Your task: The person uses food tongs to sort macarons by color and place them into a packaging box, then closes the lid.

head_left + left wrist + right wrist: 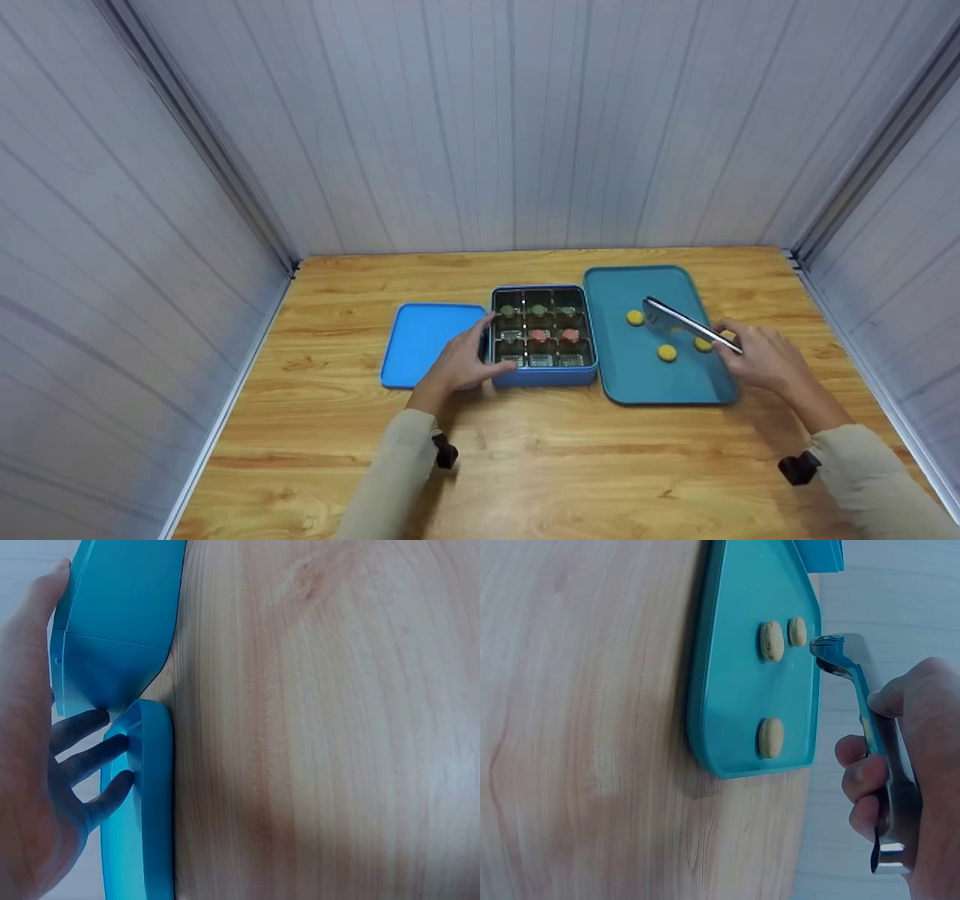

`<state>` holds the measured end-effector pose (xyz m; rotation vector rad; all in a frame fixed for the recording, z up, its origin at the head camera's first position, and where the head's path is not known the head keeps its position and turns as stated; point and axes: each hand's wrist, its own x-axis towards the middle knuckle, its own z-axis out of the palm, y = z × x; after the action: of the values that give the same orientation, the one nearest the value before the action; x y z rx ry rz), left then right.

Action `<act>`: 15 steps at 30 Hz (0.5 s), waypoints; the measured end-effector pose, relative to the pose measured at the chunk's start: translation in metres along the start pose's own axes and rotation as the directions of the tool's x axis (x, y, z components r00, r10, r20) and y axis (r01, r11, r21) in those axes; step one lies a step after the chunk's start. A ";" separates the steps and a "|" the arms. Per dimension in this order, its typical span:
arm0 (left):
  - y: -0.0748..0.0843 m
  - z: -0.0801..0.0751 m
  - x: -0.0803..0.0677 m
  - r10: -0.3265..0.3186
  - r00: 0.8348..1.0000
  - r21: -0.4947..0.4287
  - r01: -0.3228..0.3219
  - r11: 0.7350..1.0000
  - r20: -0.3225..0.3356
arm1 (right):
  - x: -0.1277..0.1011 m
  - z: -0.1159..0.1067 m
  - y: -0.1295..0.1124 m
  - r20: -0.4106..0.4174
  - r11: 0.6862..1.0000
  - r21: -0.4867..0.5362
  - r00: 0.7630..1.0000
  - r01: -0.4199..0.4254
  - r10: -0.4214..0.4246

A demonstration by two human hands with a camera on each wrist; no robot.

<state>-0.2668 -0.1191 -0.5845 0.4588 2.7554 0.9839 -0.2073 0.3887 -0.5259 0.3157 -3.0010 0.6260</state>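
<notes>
My right hand grips metal tongs, their tips low over the teal tray beside a yellow macaron. Nothing shows between the tips in the right wrist view. Two more yellow macarons, one at the middle and one by my fingers, lie on the tray. My left hand rests at the left side of a blue box, thumb at its front rim and other fingers loosely spread. In the box's clear divided insert sit three green macarons at the back and two pink ones mid-row.
A flat blue lid lies left of the box, partly under my left hand. The tray stands right against the box's other side. White panel walls enclose the wooden table at the back and both sides.
</notes>
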 end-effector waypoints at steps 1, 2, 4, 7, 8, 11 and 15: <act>0.000 0.000 0.000 -0.003 1.000 0.000 0.003 1.000 0.002 | 0.001 0.000 0.000 0.004 1.000 0.000 1.000 -0.002 0.002; -0.001 0.000 0.000 -0.005 1.000 -0.001 0.005 1.000 0.004 | 0.002 -0.001 -0.001 0.006 1.000 -0.001 1.000 -0.001 0.001; -0.001 -0.001 0.000 -0.008 1.000 -0.002 0.008 1.000 0.006 | 0.004 -0.002 -0.003 0.012 1.000 0.002 1.000 0.000 -0.001; -0.001 -0.001 0.000 -0.005 1.000 -0.005 0.005 1.000 0.006 | 0.008 -0.003 -0.006 0.022 1.000 0.007 1.000 0.006 -0.006; -0.001 -0.001 0.000 -0.004 1.000 -0.005 0.004 1.000 0.006 | 0.009 -0.004 -0.008 0.027 1.000 0.010 1.000 0.007 -0.008; 0.000 0.000 0.000 -0.007 1.000 -0.004 0.007 1.000 0.009 | 0.012 -0.006 -0.013 0.047 1.000 0.018 0.999 0.007 -0.008; 0.000 0.000 0.000 -0.001 1.000 -0.009 0.001 1.000 0.008 | 0.018 -0.010 -0.020 0.051 0.999 0.031 0.998 0.021 -0.023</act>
<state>-0.2665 -0.1190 -0.5841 0.4592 2.7433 0.9911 -0.2204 0.3713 -0.5074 0.3712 -3.0345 0.6721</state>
